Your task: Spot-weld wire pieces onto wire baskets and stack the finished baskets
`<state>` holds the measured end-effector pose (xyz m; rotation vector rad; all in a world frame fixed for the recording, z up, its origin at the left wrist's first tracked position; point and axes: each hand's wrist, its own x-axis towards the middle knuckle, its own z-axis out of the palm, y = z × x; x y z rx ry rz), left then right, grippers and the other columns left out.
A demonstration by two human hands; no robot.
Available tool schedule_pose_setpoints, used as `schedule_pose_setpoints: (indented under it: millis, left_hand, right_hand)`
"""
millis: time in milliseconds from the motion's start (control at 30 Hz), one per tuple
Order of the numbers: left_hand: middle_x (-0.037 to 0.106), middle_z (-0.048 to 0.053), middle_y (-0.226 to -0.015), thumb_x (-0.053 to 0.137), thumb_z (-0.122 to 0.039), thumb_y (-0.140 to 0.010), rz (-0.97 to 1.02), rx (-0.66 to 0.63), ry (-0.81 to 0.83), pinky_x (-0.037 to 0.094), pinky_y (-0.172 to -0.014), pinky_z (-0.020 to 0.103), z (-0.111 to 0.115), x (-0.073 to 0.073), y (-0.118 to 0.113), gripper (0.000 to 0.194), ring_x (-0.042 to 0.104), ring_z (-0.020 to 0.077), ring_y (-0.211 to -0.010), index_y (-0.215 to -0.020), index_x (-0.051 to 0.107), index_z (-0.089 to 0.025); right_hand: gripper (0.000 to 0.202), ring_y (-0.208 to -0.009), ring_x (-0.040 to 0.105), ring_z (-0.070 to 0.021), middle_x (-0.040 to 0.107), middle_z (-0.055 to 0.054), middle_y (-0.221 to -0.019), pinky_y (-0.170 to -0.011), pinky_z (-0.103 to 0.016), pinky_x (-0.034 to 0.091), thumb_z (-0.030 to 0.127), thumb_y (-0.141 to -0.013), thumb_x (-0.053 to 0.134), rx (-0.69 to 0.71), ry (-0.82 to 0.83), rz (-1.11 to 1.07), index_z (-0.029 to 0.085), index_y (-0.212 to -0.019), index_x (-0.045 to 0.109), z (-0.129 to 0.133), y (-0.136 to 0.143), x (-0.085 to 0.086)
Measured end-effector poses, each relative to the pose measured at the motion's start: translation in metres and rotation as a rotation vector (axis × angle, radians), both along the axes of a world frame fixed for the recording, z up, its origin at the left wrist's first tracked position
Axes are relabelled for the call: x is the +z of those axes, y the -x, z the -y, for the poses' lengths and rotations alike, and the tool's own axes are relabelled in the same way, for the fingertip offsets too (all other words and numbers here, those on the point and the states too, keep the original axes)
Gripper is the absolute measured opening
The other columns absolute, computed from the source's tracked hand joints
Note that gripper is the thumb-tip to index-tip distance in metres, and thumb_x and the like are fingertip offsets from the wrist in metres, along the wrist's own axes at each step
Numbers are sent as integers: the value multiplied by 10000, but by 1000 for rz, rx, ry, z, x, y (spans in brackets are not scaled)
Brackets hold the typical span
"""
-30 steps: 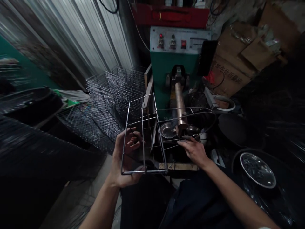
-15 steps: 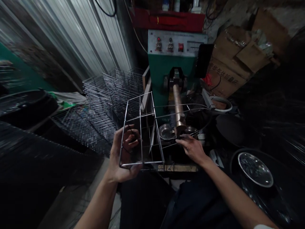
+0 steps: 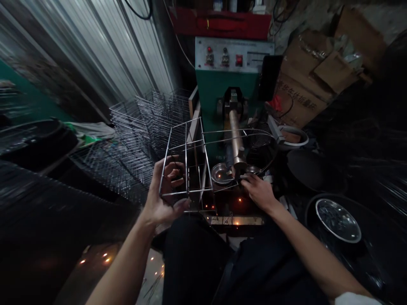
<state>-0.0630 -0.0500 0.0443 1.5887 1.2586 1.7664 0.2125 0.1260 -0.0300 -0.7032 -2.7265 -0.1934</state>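
My left hand [image 3: 163, 199] is closed around the near left end of a wire rack [image 3: 200, 191], its fingers curled inside the bars and the thumb below. Thin wires of the rack run right, past the copper-coloured arm [image 3: 235, 135] of a green spot welder [image 3: 208, 101]. At the lower tip of that arm, my right hand [image 3: 259, 192] is closed in a pinch beside a rack wire; what its fingertips hold is hidden. Orange sparks [image 3: 240, 200] fly below the tip, with several more near the floor at left.
Stacked wire racks [image 3: 140, 135] stand at left beside a corrugated metal wall [image 3: 95, 46]. Small metal dishes [image 3: 219, 171] sit under the welder arm. At right are a round dish of small metal pieces [image 3: 338, 222] and, behind, cardboard boxes [image 3: 305, 93].
Sparks have appeared under the welder tip and by the floor. The rack's near end has tilted slightly upward in my left hand. My right hand has shifted slightly right, staying at the tip.
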Motion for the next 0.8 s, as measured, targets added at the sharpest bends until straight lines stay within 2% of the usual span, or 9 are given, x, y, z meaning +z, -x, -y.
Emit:
schedule_pose_setpoints:
  millis: [133, 333, 500, 600, 700, 800]
  left_hand:
    - [520, 45, -1205, 891, -292, -652, -16, -44, 23, 576, -829, 288, -9, 4, 7, 923, 590, 173, -979, -1441, 413, -337]
    - [517, 44, -1194, 877, -307, -670, -23, -95, 1, 577, -757, 252, -21, 7, 17, 888, 588, 156, -932, -1433, 422, -340]
    - [529, 44, -1240, 879, -268, -650, -80, -73, -24, 592, -824, 284, -27, 4, 25, 924, 594, 166, -984, -1447, 418, -353]
    - [536, 33, -1197, 888, -268, -618, -85, -83, -30, 594, -803, 303, -27, 7, 23, 944, 592, 167, -945, -1438, 429, -355]
    - [539, 32, -1191, 880, -277, -604, -96, -70, 15, 587, -824, 336, -20, 11, 14, 955, 600, 192, -968, -1438, 422, -363]
    - [541, 55, -1250, 879, -312, -596, -113, -48, 28, 581, -873, 392, -5, 12, 3, 979, 608, 224, -1019, -1452, 407, -356]
  right_hand:
    - [366, -1252, 581, -261, 701, -91, -1287, -812, -294, 586, 44, -949, 523, -63, 48, 93, 219, -1196, 728, -4, 6, 6]
    - [450, -1271, 572, -261, 695, -97, -1307, -865, -293, 571, 47, -947, 509, -91, 58, 123, 212, -1323, 692, -7, 11, 7]
    - [461, -1227, 602, -244, 708, -72, -1289, -844, -291, 566, 23, -937, 510, -98, 86, 98, 247, -1285, 713, -10, 16, 8]
    - [409, -1201, 624, -240, 726, -87, -1246, -829, -283, 564, 30, -942, 536, -98, 83, 77, 226, -1244, 730, -11, 15, 10]
    - [299, -1203, 631, -236, 723, -102, -1251, -851, -276, 561, 74, -978, 557, -57, 8, -31, 194, -1182, 741, 0, 1, 10]
    - [211, -1175, 648, -237, 736, -109, -1207, -884, -287, 554, 166, -1037, 555, 17, -64, -226, 174, -1157, 727, 32, -25, 3]
